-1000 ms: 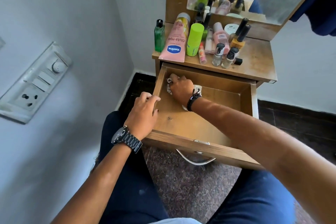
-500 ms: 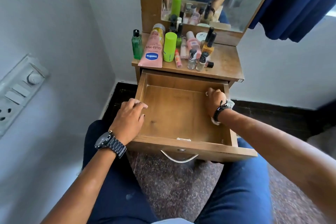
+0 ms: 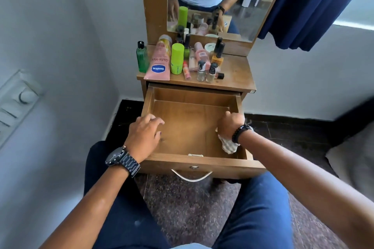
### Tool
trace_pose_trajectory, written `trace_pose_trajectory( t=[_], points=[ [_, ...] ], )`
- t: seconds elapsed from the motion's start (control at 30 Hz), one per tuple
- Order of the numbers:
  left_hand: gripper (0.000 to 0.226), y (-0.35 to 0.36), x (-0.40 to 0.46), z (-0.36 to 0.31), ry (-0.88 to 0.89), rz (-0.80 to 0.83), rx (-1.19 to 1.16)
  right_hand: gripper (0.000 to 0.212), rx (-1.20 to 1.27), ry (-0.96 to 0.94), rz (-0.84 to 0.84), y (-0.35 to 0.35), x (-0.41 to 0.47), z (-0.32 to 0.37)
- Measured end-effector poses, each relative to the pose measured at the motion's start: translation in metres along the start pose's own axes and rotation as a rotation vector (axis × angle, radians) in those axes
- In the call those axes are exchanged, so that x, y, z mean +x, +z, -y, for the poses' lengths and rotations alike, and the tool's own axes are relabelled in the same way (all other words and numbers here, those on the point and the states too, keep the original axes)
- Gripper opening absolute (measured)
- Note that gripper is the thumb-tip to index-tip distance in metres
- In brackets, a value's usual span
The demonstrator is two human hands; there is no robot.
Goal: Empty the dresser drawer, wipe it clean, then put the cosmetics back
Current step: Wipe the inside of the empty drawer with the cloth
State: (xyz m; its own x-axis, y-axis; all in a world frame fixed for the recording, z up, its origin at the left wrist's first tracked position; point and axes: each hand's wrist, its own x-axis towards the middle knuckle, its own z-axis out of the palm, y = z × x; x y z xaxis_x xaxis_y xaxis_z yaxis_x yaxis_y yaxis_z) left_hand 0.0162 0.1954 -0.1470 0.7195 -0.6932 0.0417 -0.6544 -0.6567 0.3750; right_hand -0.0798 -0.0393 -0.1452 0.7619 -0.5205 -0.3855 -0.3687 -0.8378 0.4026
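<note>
Narrow corner, grey walls, mirror dresser top [image 3: 234, 75] crowded with cosmetics [image 3: 178, 60], parked there so the drawer [image 3: 194, 159] stays bare for wiping. Drawer pulled fully out toward the person, long axis running left to right. Left hand [image 3: 143, 137] rests on the left wall, fingers curled over its edge, likely steadying it. Right hand [image 3: 229, 126] clenches a cloth [image 3: 228, 146] against the floor at the right wall.
</note>
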Motion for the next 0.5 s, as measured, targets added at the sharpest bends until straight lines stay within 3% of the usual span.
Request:
trace_pose_trajectory(
  t=[0.07,0.2,0.33,0.43,0.5],
  points=[
    [0.032,-0.001,0.004,-0.013,0.025,0.057,-0.008,0.032,0.182,0.005,-0.083,-0.002,-0.011,-0.011],
    [0.033,-0.005,0.016,-0.040,0.056,0.188,-0.113,0.015,0.894,0.054,-0.170,-0.005,-0.020,-0.037],
    [0.031,-0.009,0.026,-0.067,0.029,0.318,-0.355,0.031,1.651,0.061,-0.063,-0.009,-0.032,-0.042],
    [0.038,-0.007,0.033,-0.084,-0.039,0.399,-0.544,0.033,1.856,0.003,-0.040,-0.012,-0.040,-0.033],
    [0.046,-0.008,0.036,-0.096,-0.115,0.451,-0.838,0.029,1.850,-0.043,-0.124,-0.016,-0.045,-0.024]
  ],
)
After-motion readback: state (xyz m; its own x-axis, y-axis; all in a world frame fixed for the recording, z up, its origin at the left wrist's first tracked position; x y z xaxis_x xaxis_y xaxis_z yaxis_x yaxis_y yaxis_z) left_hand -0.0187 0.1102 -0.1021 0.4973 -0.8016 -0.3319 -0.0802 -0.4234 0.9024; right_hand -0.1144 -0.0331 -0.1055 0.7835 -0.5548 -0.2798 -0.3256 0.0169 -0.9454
